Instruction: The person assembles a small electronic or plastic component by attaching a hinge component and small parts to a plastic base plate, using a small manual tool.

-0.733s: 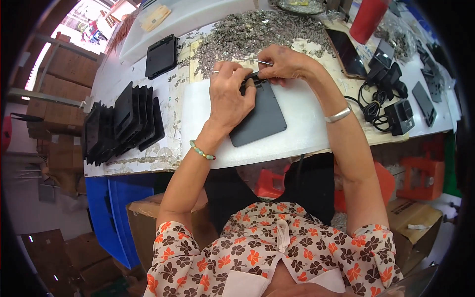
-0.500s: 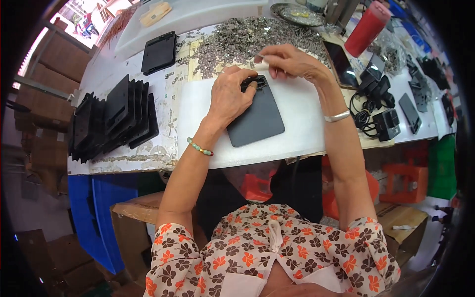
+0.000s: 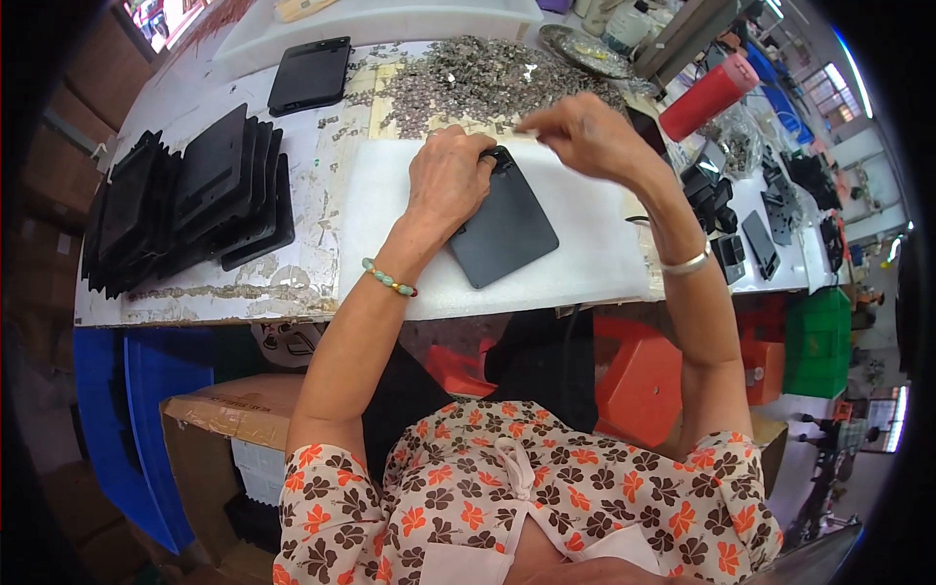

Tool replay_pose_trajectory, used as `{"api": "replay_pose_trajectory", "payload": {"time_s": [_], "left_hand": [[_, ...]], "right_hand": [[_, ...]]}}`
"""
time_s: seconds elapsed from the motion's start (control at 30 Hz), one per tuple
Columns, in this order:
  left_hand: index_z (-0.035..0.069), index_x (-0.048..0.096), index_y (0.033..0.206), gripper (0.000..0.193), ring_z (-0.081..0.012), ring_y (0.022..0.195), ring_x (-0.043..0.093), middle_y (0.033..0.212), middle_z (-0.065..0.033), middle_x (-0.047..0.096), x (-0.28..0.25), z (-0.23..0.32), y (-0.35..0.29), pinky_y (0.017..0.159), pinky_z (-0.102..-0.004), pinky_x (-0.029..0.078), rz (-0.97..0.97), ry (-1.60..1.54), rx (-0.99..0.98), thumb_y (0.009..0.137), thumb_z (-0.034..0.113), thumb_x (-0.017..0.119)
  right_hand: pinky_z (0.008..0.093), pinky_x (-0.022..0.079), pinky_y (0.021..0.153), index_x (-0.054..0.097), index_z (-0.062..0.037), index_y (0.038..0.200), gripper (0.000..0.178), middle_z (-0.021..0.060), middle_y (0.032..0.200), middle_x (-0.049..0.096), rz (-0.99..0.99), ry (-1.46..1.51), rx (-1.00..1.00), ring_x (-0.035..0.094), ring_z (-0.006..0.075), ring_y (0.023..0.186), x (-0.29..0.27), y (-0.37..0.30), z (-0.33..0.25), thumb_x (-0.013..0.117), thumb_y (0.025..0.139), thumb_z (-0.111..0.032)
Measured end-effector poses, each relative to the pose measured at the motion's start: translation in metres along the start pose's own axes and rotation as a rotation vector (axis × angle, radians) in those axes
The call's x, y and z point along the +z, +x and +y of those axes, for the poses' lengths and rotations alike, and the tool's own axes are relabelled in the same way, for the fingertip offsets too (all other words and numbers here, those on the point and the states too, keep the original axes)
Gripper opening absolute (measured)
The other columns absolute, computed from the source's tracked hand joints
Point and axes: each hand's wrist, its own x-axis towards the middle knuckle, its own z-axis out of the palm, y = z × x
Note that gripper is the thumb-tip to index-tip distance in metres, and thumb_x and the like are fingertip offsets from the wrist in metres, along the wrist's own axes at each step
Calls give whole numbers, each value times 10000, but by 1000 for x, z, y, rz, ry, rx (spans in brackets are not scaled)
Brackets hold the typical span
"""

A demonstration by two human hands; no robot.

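Note:
A flat dark grey plastic panel [image 3: 507, 229] with rounded corners lies at an angle on a white foam sheet [image 3: 595, 249]. My left hand [image 3: 447, 180] is closed on its upper left edge, fingers curled near the cut-out at the top. The palm hides part of that edge. Above and right of the panel, apart from it, my right hand [image 3: 595, 141] hovers with its fingers drawn together and pointing left. Whatever is between those fingertips is too small to make out. Just beyond both hands spreads a heap of small metal clips [image 3: 487, 83].
Stacked black plastic panels [image 3: 200, 195] stand at the left, and another black panel [image 3: 310, 75] lies farther back. To the right are a red bottle [image 3: 709, 96], black adapters [image 3: 707, 190] and a dark phone-like slab [image 3: 760, 244]. A dish [image 3: 585, 51] sits behind the clips.
The whole view has shifted with my head. My right hand has turned, its fingers closer together. My left fingers have drawn in toward the panel's edge, and the panel lies slightly more turned.

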Motion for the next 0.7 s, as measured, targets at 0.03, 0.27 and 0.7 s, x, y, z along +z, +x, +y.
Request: {"api": "replay_pose_trajectory", "payload": {"time_s": [0.03,0.27,0.7], "left_hand": [[63,747,1010,208,-334,891,631,877,-152,658,1,0,0,800,-426,499,5,-6,-7,823,128,683],[74,752,995,201,-324,900,638,891,-146,661,2,1,0,795,-425,510,-3,-1,-45,825,153,681],[31,716,1073,277,-309,815,658,859,-159,671,-1,-3,2,754,-423,510,34,-9,-71,819,134,674]], "right_hand": [[410,545,754,745,-111,1046,273,160,881,718,-81,-3,42,692,327,826,2,-8,-2,619,809,-65],[419,532,704,752,-125,1046,320,167,799,698,-33,133,186,673,342,749,28,-28,-5,569,799,-38],[441,528,691,732,-78,1054,272,194,789,683,105,139,172,666,372,748,23,-39,-23,566,843,-37]]}}
